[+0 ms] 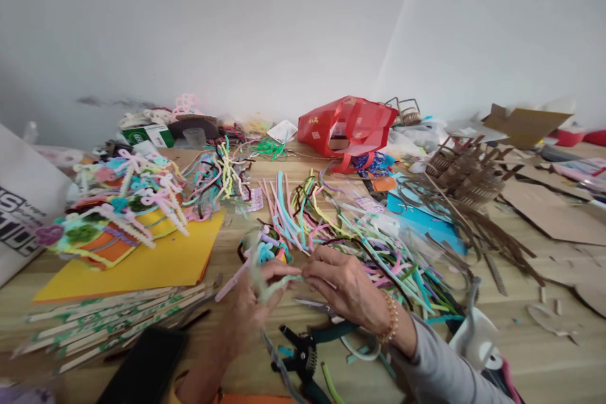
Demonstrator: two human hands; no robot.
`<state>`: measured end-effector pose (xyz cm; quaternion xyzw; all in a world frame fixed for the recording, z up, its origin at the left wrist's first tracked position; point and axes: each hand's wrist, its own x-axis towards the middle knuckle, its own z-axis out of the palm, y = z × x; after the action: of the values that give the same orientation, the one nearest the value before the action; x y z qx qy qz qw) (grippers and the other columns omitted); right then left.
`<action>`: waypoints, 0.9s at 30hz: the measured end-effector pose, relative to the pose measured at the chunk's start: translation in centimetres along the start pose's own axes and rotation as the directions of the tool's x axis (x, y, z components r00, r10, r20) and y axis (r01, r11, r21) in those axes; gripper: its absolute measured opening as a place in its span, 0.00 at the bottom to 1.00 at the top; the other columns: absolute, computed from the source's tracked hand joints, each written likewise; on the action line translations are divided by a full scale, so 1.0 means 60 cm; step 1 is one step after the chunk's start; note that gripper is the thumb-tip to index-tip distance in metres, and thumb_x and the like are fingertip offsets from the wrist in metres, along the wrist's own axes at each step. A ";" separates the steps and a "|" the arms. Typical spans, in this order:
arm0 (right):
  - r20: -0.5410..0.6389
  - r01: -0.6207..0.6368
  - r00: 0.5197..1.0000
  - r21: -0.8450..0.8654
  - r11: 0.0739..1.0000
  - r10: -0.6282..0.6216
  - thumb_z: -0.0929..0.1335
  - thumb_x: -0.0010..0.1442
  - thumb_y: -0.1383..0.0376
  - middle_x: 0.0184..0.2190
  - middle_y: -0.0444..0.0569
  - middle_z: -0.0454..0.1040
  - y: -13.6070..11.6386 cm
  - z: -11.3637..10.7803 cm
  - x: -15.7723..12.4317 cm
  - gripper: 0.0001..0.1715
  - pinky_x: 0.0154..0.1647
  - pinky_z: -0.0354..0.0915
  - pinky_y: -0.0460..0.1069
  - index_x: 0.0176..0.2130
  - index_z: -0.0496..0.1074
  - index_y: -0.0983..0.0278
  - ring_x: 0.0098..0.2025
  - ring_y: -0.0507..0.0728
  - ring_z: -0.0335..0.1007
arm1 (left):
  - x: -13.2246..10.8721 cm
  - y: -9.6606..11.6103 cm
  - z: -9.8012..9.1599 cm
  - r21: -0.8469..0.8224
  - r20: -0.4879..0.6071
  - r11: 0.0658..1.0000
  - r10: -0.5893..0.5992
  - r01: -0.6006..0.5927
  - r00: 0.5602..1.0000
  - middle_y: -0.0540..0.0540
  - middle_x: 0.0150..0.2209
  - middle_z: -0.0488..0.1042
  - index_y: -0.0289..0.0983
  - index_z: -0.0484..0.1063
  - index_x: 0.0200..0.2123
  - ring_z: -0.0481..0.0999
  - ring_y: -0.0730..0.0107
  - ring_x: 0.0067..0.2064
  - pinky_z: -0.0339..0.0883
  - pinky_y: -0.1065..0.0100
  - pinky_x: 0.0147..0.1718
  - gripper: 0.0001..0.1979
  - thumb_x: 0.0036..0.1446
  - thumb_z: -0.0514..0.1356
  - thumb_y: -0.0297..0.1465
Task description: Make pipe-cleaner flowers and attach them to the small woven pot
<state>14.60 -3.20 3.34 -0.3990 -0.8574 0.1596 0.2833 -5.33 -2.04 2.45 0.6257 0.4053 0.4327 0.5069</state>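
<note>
A pale green pipe cleaner (pixel 279 285) runs between my two hands above the near middle of the table. My left hand (pixel 246 306) is closed on it, a little smeared by motion, with one blurred length rising above the fingers. At the other end my right hand (pixel 343 281), wearing a beaded bracelet (pixel 392 319), pinches the tip. Just behind the left hand lies a small bunch of blue and multicoloured fuzzy pieces (pixel 267 246), partly hidden. Below the right hand are dark-handled pliers (pixel 303 353) and partly covered scissors (pixel 315 304).
Loose coloured pipe cleaners (pixel 388 252) spread behind and right of my hands. Finished fuzzy flower pieces (pixel 137 196) lie on yellow sheets (pixel 189 259) at left. Wrapped sticks (pixel 108 322) and a black phone (pixel 144 366) are nearer. A red bag (pixel 331 123) and small woven baskets (pixel 473 170) stand behind.
</note>
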 end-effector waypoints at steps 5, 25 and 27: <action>0.085 0.096 0.993 -0.266 0.959 -0.076 0.61 0.66 0.70 0.34 0.48 0.68 0.001 -0.006 -0.002 0.11 0.33 0.53 0.47 0.33 0.69 0.63 0.36 0.54 0.61 | 0.001 0.001 -0.011 -0.058 0.063 0.987 -0.147 0.150 0.987 0.44 0.27 0.78 0.37 0.79 0.28 0.75 0.65 0.30 0.68 0.69 0.30 0.15 0.57 0.57 0.39; 0.278 -0.477 0.875 0.635 0.608 0.396 0.70 0.57 0.61 0.20 0.40 0.68 0.040 0.034 -0.004 0.10 0.23 0.58 0.43 0.31 0.69 0.65 0.20 0.48 0.61 | -0.003 -0.028 0.030 0.192 0.031 0.980 -0.067 0.060 0.997 0.52 0.19 0.69 0.36 0.71 0.24 0.67 0.71 0.23 0.58 0.72 0.24 0.08 0.54 0.56 0.30; 0.346 -0.519 0.842 0.733 0.441 0.415 0.72 0.53 0.55 0.18 0.40 0.69 0.048 0.040 -0.003 0.16 0.21 0.59 0.43 0.30 0.69 0.66 0.19 0.48 0.63 | -0.005 -0.040 0.034 0.204 0.010 0.979 -0.030 0.028 0.999 0.52 0.20 0.70 0.37 0.71 0.28 0.69 0.71 0.24 0.60 0.72 0.25 0.06 0.55 0.56 0.29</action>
<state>14.93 -1.62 -0.07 -0.4372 -0.5604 0.6229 0.3267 -3.64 -2.53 -0.19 0.6713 0.4532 0.3773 0.4491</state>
